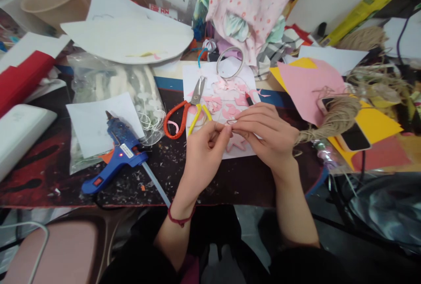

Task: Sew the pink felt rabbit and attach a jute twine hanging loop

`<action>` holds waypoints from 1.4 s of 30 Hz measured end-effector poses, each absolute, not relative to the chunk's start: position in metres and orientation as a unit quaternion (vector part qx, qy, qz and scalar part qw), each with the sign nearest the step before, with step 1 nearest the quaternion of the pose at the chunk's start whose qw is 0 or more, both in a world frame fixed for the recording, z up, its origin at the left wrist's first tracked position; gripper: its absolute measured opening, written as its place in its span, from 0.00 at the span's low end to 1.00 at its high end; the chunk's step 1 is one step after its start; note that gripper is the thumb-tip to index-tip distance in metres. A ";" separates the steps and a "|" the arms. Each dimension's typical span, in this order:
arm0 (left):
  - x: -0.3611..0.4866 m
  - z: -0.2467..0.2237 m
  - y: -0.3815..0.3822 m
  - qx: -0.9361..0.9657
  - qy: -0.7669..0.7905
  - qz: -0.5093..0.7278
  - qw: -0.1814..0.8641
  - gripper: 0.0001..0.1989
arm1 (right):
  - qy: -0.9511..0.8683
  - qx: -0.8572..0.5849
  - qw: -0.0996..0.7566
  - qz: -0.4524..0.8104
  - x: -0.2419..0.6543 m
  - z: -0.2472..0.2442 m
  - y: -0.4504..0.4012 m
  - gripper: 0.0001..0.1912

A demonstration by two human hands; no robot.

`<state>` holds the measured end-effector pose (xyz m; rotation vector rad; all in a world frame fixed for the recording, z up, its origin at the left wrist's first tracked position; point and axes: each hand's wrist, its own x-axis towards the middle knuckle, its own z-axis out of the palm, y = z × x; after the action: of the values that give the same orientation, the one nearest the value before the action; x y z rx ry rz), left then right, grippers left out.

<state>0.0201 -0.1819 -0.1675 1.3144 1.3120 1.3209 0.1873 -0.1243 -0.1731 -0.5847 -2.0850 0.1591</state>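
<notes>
My left hand point(208, 151) and my right hand point(267, 133) meet at the fingertips over a white paper sheet point(194, 73). Both are closed in a pinch around something small and thin that I cannot make out. Pink paper cutouts point(230, 111) lie on the sheet beneath and beyond the fingers. Left of my hands are scissors with red handles point(177, 122) and a yellow-handled tool point(199, 115). A silver ring point(230, 62) rests at the sheet's far side. The tip of a dark, red-banded pen point(248, 98) shows just behind my right hand.
A blue glue gun point(123, 150) with a lit red light lies at the left on white paper. Beyond it are a plastic bag point(115, 78) and a white disc point(128, 38). Twine point(338, 117), a phone point(355, 138) and pink paper point(309, 84) are at the right.
</notes>
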 end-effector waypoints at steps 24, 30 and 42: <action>0.020 -0.174 -0.182 0.536 0.541 0.524 0.381 0.07 | -0.859 -0.259 0.438 0.062 0.186 -0.172 -0.123 0.08; 0.019 -0.174 -0.182 0.537 0.545 0.531 0.364 0.04 | -0.858 -0.269 0.433 0.060 0.187 -0.170 -0.123 0.04; 0.021 -0.172 -0.182 0.509 0.546 0.540 0.389 0.12 | -0.852 -0.253 0.455 0.046 0.187 -0.169 -0.125 0.05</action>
<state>0.0207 -0.1818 -0.1716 1.2937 1.3880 1.3745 0.1868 -0.1252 -0.1689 -0.6239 -2.1024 0.1133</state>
